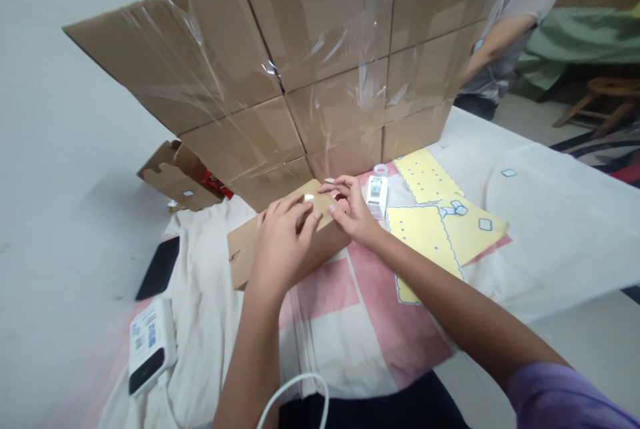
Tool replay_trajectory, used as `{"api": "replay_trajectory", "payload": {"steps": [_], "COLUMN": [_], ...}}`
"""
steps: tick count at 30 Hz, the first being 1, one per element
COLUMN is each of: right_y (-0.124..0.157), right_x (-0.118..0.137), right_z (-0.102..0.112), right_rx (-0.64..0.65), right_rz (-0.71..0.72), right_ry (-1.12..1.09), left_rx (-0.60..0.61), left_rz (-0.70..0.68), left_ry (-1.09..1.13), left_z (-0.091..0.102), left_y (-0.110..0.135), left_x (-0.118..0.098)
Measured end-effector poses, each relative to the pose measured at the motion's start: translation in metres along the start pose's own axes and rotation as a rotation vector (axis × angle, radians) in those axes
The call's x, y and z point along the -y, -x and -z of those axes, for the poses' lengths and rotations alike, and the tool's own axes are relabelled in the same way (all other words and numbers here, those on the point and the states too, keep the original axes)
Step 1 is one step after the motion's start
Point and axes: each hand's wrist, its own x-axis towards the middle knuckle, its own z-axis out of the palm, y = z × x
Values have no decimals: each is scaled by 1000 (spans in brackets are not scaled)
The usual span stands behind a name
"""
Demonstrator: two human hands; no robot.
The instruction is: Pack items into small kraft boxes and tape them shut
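Observation:
My left hand [283, 242] rests on a small flat cardboard box [245, 246], fingers curled, pinching a small shiny white piece [309, 198] at its fingertips. Facing it from the right, my right hand [350, 209] has its fingertips pressed on the same small piece over the box's top edge. What the piece is, I cannot make out. Just right of my right hand stands a small white tape dispenser [377, 192], with a clear tape roll [381, 169] behind it.
A tall wall of taped cardboard boxes [310, 56] stands behind. Yellow sticker sheets [440, 216] lie right on the white cloth [550, 216]. A black phone [158, 268], a white power bank [150, 344] and a cable [300, 389] lie left and near. Another person's arm [493, 42] shows at the back right.

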Motion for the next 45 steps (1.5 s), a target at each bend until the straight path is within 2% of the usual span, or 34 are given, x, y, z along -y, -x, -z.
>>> {"api": "replay_trajectory", "payload": {"steps": [6,12,18,20,22,23,26,29,37,45], "right_y": [2,1,4,6,6,6,5,4,-6,-4], "right_x": [-3,-6,-8,-5,-4,-3,-2,-1,-4,3], "right_z": [-3,0,-4,-5,-4,-3,-1,-2,7,6], "right_rx": [-22,-33,-70,-108,-89,-83,-79,-129,-180,-169], "right_rz": [-2,8,31,40,7,-18,-56,-71,-131,-172], "right_ry": [2,-5,50,68,69,68,67,49,-16,-34], "left_rx": [152,231,242,199,136,148,173,200,297,289], "left_rz": [-114,-137,-202,-226,-239,-264,-193,-149,-145,-182], "left_ry": [-161,-189,-217,-277,-341,-364,-454,-476,-421,-522], "left_z": [3,7,8,5,-2,-5,-15,-17,-14,-23], "left_y": [9,5,6,8,5,3,-7,-13,-24,-22], "left_x": [8,15,16,17,20,21,25,22,2,3]}}
